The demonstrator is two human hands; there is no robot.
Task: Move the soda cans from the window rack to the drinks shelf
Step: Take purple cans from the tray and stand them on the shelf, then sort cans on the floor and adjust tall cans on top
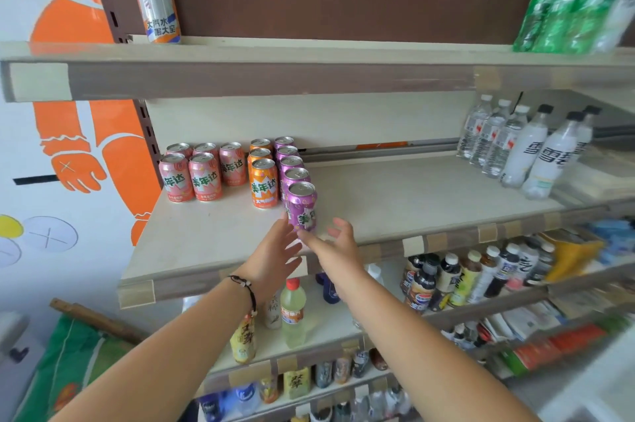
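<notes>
Near the middle of the frame, the left hand (275,251) and the right hand (338,243) reached up to the drinks shelf (412,194). Both had straight, spread fingers, so neither grip held anything. The front purple can (301,207) stood upright between their fingertips (touching or not, I cannot tell). Behind it ran a row of purple cans (290,160), then orange cans (263,177) and pink cans (202,170) farther left.
</notes>
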